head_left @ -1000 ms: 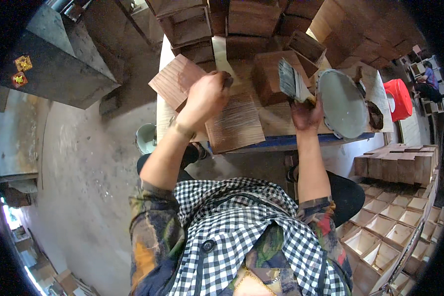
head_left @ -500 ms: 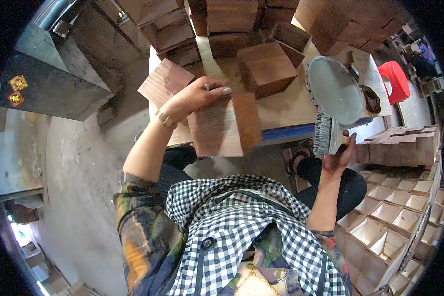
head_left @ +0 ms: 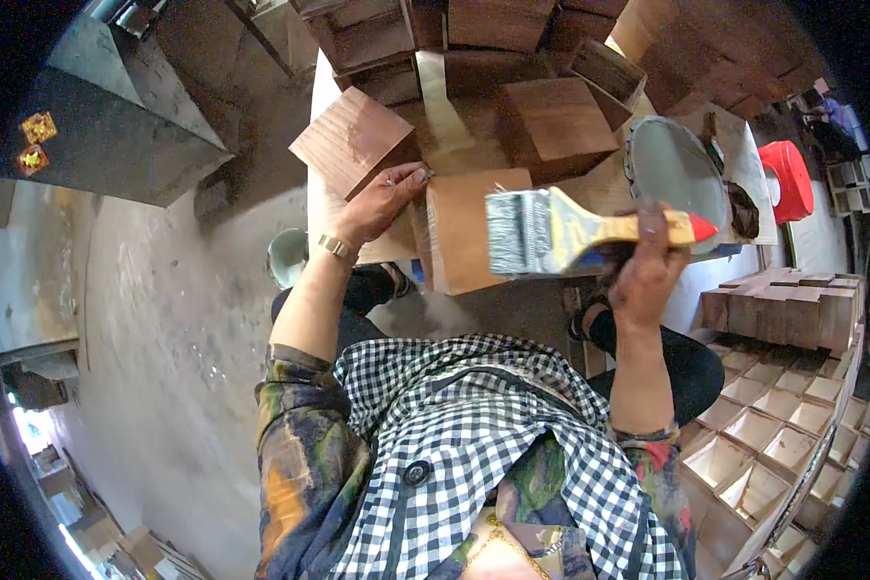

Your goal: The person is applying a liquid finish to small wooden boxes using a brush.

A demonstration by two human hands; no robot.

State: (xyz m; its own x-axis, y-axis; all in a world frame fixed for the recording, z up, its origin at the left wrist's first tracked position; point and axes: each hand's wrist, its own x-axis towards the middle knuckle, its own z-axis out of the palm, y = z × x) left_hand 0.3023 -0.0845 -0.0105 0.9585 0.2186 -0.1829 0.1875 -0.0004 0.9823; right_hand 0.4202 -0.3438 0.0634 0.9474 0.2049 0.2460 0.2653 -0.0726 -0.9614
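Note:
My right hand (head_left: 646, 271) is closed round the handle of a wide paintbrush (head_left: 590, 232) with grey bristles, a yellow handle and a red tip. The bristles point left, over the right part of a wooden box (head_left: 476, 227). Whether they touch it I cannot tell. At the box's upper left corner, my left hand (head_left: 382, 205) grips the edge, its fingers partly hidden. Just beyond that hand sits another wooden box (head_left: 351, 138), turned cornerwise. To the right, a large pale bowl (head_left: 675, 184) rests on the table.
A darker wooden box (head_left: 561, 121) and stacked boxes (head_left: 498, 24) fill the table's far side. A red plastic stool (head_left: 788, 181) stands beyond its right end. Many open wooden boxes (head_left: 744, 464) lie at lower right. A pail (head_left: 287, 258) is on the floor at left.
My right hand has swung the paintbrush left from beside the bowl to the box. The box has turned and shifted slightly right, with my left hand still on it.

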